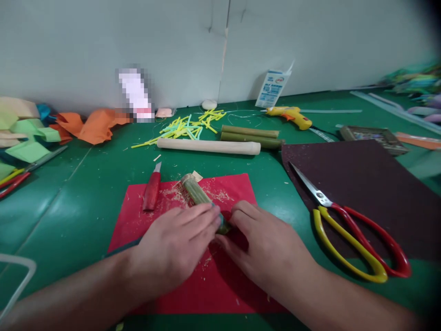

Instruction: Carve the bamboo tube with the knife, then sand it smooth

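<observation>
A short green bamboo piece (pixel 197 189) lies slantwise on a red sheet (pixel 172 294), its pale cut end pointing away from me. My left hand (pixel 181 239) lies over its near part, fingers together and pressed against it. My right hand (pixel 258 239) pinches around the near end, thumb below and fingers curled. Something bluish shows at the left fingertips, too covered to name. A dark blue strip (pixel 124 246) sticks out beneath the left wrist. Wood shavings (pixel 220 195) surround the bamboo. A red-handled knife (pixel 152 189) rests to the left, blade pointing away.
Large red-and-yellow scissors (pixel 324 198) lie at right, partly on a dark brown sheet (pixel 372 184). Behind are a peeled pale stick (pixel 208 146), green bamboo lengths (pixel 250 132), yellow strips (pixel 179 128) and a yellow glue gun (pixel 292 116). Orange paper (pixel 99 126) and another pair of scissors (pixel 17 179) lie left.
</observation>
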The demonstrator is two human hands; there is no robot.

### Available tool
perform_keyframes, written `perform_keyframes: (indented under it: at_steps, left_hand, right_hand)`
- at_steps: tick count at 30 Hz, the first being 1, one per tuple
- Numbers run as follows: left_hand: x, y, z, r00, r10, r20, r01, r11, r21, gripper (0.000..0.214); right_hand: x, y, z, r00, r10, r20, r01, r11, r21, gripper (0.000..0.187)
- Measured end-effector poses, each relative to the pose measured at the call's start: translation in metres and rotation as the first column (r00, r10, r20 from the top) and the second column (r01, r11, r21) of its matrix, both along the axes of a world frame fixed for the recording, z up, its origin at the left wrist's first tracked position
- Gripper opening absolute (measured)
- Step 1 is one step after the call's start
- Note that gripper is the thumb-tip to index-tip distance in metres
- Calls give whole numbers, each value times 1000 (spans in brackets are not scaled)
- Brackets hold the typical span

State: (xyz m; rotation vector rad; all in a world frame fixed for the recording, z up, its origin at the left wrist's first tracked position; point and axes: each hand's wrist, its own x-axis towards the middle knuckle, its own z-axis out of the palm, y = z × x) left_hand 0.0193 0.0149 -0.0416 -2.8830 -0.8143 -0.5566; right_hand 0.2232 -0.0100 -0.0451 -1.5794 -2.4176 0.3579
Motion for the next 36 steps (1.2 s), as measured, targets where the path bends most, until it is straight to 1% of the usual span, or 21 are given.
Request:
perform_keyframes:
  at_steps: [1,2,5,6,10,11,14,15,18,19,21,23,26,27,31,32,35,36]
  left_hand:
    - [0,1,0,1000,-21,12,22,1000,-13,31]
    - [-1,2,1,1000,-9,24,9,1000,-7,30]
    - [-3,8,0,995,89,43,-92,994,57,29]
    - [-4,9,0,995,98,34,-100,993,67,29]
    - [-5,7,-2,1000,-2,-17,2,1000,6,32]
    - [-5,7,-2,1000,10,-14,-10,1000,13,32]
    - [-5,6,-2,994,109,13,-109,992,65,31]
    - [-4,6,-2,994,105,6,-105,993,59,32]
    - [-2,4,-1,1000,-15,-15,15,1000,6,32]
    - [-2,4,-1,1000,-26,-2,26,1000,10,31]
    - [-2,4,0,999,48,13,-48,997,54,30]
    - [-1,3,-1,996,89,1,-89,993,75,31]
    - [-1,3,-1,999,-27,-25,27,1000,-2,33]
    - [-2,3,0,999,-41,-4,41,999,-6,30]
    - [-4,4,1,998,62,6,-62,993,96,29]
    - [-3,3,2,999,49,-7,-48,993,112,29]
    - [-2,-1,2,992,-33,-125,40,998,49,34]
    - [-2,-1,2,995,-49,-85,53,998,46,32]
  right_hand:
    - [0,0,1,1000,-1,1,1,1000,3,17]
    - [0,0,1,1000,-2,4,2,1000,5,17]
    - [0,-1,2,1000,-5,15,5,1000,4,19]
    - [0,-1,2,1000,-5,17,5,1000,6,19]
    - [1,0,0,1000,-5,21,5,1000,13,18]
    - [1,0,0,1000,-9,24,9,1000,8,18]
    - [1,-1,-1,999,-18,31,18,1000,-9,19]
    - [1,-1,-1,999,-15,30,15,1000,-13,19]
    - [1,-1,0,1000,-12,17,12,1000,-10,18]
    - [1,-1,0,1000,-15,15,16,1000,-9,18]
    - [0,-1,0,1000,-20,19,20,1000,-6,19]
    - [0,-1,1,1000,-10,19,10,1000,-6,19]
    - [-1,0,3,1000,3,3,-3,1000,-9,16]
    - [-1,0,3,1000,0,2,0,1000,-9,16]
    - [-1,0,2,1000,-4,13,4,1000,5,18]
    - [-1,0,2,1000,0,9,0,1000,5,17]
    - [-1,-1,1,1000,6,-2,-6,1000,-9,16]
    - [0,-1,1,1000,0,0,0,1000,-14,16]
